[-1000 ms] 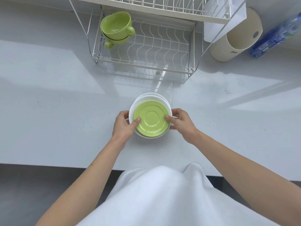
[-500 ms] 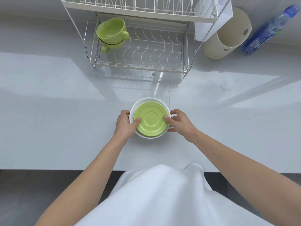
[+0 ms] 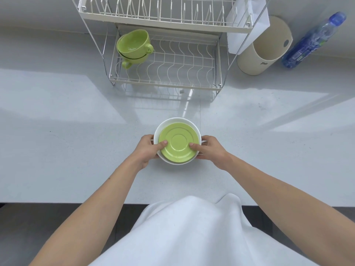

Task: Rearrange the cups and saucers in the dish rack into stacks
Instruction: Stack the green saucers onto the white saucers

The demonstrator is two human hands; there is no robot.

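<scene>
Both hands, left hand point(image 3: 147, 148) and right hand point(image 3: 209, 149), clasp a glossy lime-green saucer point(image 3: 177, 142) stacked atop white saucers point(image 3: 163, 124).

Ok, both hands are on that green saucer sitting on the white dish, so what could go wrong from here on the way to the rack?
1. The green ceramic saucer lies loose and off-centre on the white round dish, pinned only by the thumbs of the left hand and right hand; tilting may slide it off.
2. The wire dish rack has a low upper shelf; the stack could knock its frame.
3. The two stacked green cups sit tilted; a bump could topple them.
</scene>
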